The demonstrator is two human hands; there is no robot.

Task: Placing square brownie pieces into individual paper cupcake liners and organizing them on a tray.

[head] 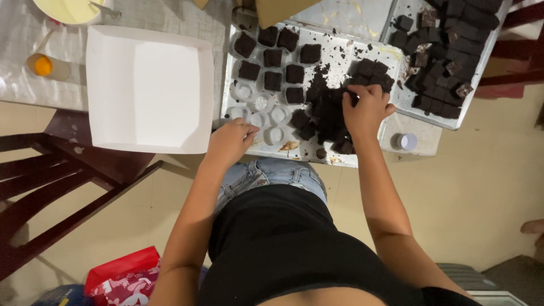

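Left hand (pixel 231 141) grip curled empty at tray (pixel 241 107) edge; right hand (pixel 365 109) grip pinching brownie pile (pixel 328 116)

Your dark brownie heap (pixel 328 116) sits crumbled mid-frame on the silver tray (pixel 238 96). Neat squares (pixel 273 58) line up just upper left of it, small white paper cups (pixel 266 110) below those.

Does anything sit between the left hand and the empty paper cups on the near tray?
Nothing visible does. The left hand rests at the tray's near edge, right beside the white paper cups, which lie uncovered; the brownie pile is further right.
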